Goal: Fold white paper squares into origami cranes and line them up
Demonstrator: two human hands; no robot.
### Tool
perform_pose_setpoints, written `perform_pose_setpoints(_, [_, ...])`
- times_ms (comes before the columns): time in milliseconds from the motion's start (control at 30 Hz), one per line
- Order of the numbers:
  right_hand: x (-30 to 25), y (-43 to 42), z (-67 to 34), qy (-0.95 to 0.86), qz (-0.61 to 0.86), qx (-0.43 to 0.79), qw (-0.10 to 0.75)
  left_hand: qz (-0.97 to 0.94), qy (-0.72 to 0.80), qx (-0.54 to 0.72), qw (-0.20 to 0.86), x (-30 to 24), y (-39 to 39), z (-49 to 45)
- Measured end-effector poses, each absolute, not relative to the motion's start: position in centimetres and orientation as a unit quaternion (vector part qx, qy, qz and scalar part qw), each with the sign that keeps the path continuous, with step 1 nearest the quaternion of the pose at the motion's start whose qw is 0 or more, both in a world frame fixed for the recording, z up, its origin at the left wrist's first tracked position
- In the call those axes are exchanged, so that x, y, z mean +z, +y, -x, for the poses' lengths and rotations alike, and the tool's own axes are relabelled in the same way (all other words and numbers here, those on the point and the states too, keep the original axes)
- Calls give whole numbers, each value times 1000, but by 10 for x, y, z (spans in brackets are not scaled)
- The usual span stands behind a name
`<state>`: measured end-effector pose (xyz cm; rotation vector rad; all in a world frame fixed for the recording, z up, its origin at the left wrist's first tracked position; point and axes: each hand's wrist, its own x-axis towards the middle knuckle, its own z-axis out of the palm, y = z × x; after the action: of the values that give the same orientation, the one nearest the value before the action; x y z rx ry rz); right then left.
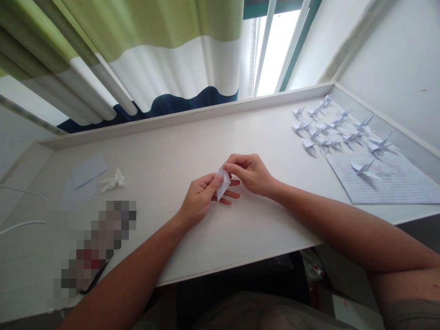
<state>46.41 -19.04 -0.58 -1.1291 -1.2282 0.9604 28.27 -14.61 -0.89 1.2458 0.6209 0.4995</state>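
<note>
A small piece of folded white paper (223,185), kite-like in outline, is held above the middle of the desk. My left hand (201,197) grips it from the left, thumb on top and fingers spread beneath. At its upper end my right hand (252,174) pinches the tip between thumb and forefinger. To the right stand several folded white paper cranes (330,130), grouped in the desk's back corner. One more paper crane (362,169) rests on a lined sheet of paper (385,190).
Flat white paper sheets (89,172) lie at the left beside a crumpled tissue (114,181). A pixelated object (99,243) sits near the left front edge. White cables (22,224) run in from the left. A raised rim (192,114) borders the desk below the curtain (172,55).
</note>
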Motion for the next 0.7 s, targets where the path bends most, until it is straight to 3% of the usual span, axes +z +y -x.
perform_pose_setpoints(467, [-9,-189,-453,-488,490,361,625,-572,269,228,741,-11,-146,-285])
perform_pose_setpoints(700, [-14,-179,-472,-385,492,377,684,-573,279,219,739,-9,-150,-284])
